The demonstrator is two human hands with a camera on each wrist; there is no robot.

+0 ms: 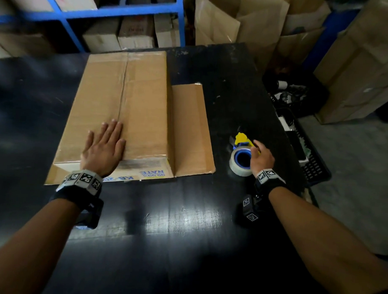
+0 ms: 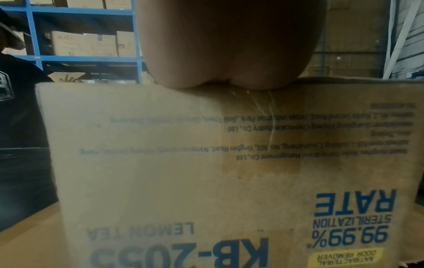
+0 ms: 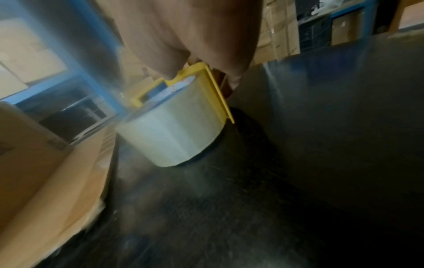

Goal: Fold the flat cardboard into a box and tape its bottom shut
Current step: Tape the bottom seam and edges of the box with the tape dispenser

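Note:
The brown cardboard box (image 1: 141,105) stands upside down on the black table (image 1: 185,234), its bottom flaps closed along a taped centre seam. One loose flap (image 1: 191,133) lies flat on the table to its right. My left hand (image 1: 105,141) lies flat, fingers straight, on the box's near end. The left wrist view shows the box's printed side (image 2: 160,181) under my palm. My right hand (image 1: 259,157) grips a roll of clear tape (image 1: 238,163) in a yellow dispenser (image 1: 244,138), resting on the table right of the box. In the right wrist view, fingers curl round the dispenser (image 3: 213,90) above the roll (image 3: 172,130).
Blue shelving (image 1: 118,12) with cartons stands behind the table. Large cardboard boxes (image 1: 356,64) are stacked at the right. Black crates (image 1: 299,128) with odds and ends sit on the floor beside the table's right edge.

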